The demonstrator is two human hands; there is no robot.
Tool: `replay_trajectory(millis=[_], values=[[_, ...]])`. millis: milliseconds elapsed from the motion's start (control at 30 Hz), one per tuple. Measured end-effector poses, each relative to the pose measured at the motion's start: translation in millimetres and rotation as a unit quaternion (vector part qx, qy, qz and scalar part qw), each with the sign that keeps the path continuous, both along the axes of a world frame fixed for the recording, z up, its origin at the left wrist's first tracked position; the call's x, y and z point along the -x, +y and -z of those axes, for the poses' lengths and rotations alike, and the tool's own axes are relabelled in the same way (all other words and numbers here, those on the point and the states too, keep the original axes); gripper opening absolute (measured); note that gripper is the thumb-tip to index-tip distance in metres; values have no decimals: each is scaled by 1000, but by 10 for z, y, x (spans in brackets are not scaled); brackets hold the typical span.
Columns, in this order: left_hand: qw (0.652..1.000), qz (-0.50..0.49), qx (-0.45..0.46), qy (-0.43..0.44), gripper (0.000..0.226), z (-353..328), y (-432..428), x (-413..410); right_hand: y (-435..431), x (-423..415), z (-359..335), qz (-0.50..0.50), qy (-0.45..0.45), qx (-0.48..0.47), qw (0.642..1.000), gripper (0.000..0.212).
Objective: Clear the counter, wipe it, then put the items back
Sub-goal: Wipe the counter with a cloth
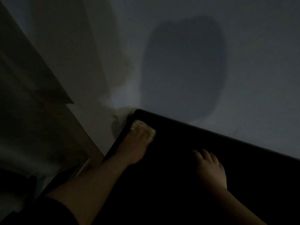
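Note:
The scene is very dark. A black counter (219, 153) fills the lower right, its far left corner near the wall. My left hand (138, 143) reaches to that corner and grips a pale cloth (142, 126), which shows beyond the knuckles and lies on the counter top. My right hand (211, 169) rests flat on the counter with fingers spread and holds nothing. No other items are visible on the counter's dark top.
A pale wall (194, 54) stands right behind the counter, with a large round shadow on it. To the left is a dim brownish cabinet or panel (32, 78). A narrow gap runs between it and the counter's left edge.

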State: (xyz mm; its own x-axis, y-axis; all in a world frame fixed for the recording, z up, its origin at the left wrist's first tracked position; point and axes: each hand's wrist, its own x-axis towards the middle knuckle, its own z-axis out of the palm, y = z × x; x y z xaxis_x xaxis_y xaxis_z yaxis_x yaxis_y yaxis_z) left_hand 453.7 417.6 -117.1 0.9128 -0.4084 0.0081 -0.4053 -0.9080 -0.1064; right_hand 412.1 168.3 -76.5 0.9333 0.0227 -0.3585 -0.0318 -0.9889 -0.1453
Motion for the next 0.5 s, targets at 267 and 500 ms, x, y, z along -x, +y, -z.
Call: replay_trajectory(millis=[267, 500], values=[[993, 38, 106, 43, 49, 109, -760, 481, 35, 74, -15, 12, -13, -9, 1000, 58], [979, -169, 53, 100, 54, -74, -90, 148, -299, 248, -81, -19, -23, -26, 999, 53]])
